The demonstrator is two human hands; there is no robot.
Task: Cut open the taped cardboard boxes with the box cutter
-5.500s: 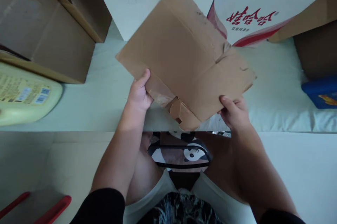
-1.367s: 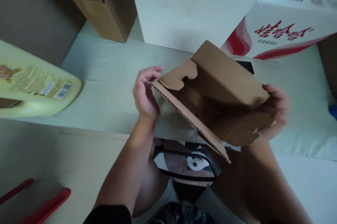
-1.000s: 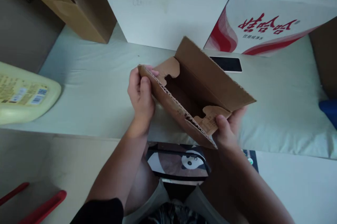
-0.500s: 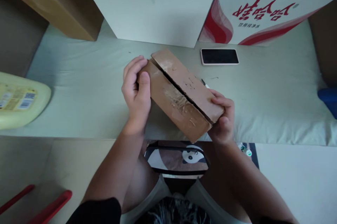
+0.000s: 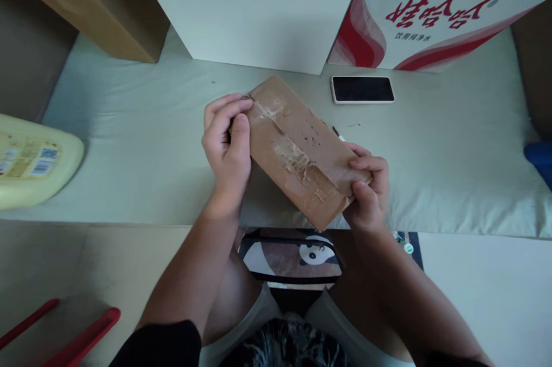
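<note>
A brown cardboard box (image 5: 297, 131) is held slantwise above the pale green cloth, its flaps meeting along a seam with torn, scuffed tape marks. My left hand (image 5: 228, 140) is closed round its upper left end, the thumb along the side. At the lower right end my right hand (image 5: 368, 180) grips a corner, thumb and fingers pressing the flap edge. A thin dark-and-white tool tip (image 5: 338, 134) pokes out behind the box, the remainder hidden. Just beyond lies a phone (image 5: 363, 90), its screen dark.
A large white box (image 5: 263, 16) and a red-and-white printed carton (image 5: 431, 16) stand at the back. On the left are a brown paper bag (image 5: 125, 16) and a pale yellow bottle (image 5: 38, 163). A blue object (image 5: 541, 160) sits at the right edge.
The dark gap between the box's two flaps has closed, so their edges now meet. My right thumb has shifted onto the flap near the corner.
</note>
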